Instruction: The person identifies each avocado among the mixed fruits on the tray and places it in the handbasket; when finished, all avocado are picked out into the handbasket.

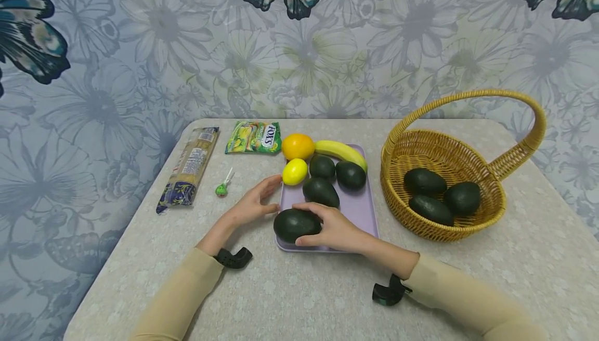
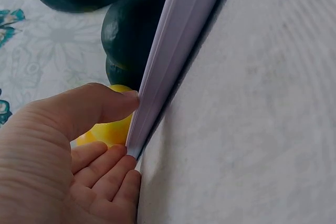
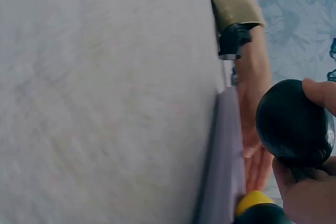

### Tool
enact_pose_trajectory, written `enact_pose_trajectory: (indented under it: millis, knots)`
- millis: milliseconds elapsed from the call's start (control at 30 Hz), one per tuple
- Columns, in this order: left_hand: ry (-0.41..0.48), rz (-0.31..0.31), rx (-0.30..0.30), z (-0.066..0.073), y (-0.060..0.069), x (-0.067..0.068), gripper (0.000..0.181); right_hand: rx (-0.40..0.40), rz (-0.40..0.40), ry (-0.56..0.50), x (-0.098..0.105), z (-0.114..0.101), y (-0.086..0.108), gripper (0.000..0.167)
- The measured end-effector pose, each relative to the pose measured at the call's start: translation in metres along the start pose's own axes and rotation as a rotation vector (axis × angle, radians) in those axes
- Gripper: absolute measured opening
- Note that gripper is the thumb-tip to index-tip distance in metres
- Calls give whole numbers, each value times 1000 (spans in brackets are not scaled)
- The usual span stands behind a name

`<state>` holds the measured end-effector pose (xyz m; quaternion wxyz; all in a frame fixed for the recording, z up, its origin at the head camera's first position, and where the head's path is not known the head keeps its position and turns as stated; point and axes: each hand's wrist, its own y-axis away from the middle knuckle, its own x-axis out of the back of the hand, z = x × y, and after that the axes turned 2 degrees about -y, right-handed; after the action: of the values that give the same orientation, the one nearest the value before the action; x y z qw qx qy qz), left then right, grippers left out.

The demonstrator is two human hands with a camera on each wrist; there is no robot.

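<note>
My right hand (image 1: 334, 229) grips a dark green avocado (image 1: 294, 225) over the near left part of the lilac tray (image 1: 360, 216); in the right wrist view the avocado (image 3: 294, 124) is between thumb and fingers. At the tray's left edge is my left hand (image 1: 255, 205), holding nothing, its fingers loosely extended. In the left wrist view its thumb lies by the tray rim (image 2: 157, 66). Further avocados (image 1: 321, 192), a yellow lemon (image 1: 295, 172), an orange fruit (image 1: 298, 146) and a banana (image 1: 341, 153) lie on the tray.
To the right stands a wicker basket (image 1: 393, 195) with a tall handle, holding three avocados (image 1: 462, 198). On the left are a long pasta packet (image 1: 189, 168), a green candy bag (image 1: 254, 137) and a green lollipop (image 1: 222, 189). A patterned wall rises behind the table.
</note>
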<state>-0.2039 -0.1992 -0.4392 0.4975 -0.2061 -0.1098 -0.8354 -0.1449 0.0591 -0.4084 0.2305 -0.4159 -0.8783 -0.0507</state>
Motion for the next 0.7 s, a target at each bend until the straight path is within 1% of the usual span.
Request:
enact_pose_trajectory:
  millis: [100, 200, 300, 433, 533, 633, 700]
  knots:
    - [13, 0, -3, -3, -1, 0, 74, 22, -26, -38, 12, -12, 9, 67]
    - [24, 3, -9, -3, 0, 0, 74, 72, -49, -71, 29, -24, 18, 67]
    - [23, 5, -8, -1, 0, 0, 74, 119, -68, -121, 50, -34, 29, 67]
    - [32, -2, -2, 1, -1, 0, 74, 160, -86, -182, 83, -44, 48, 70]
    - [43, -6, 6, 2, -1, -1, 74, 192, -78, -172, 112, -47, 65, 71]
    - [44, -5, 5, 1, -1, -1, 74, 210, -45, -121, 141, -46, 81, 71]
    - [49, -9, 10, 8, 1, 0, 73, 197, -2, -83, 159, -43, 90, 72]
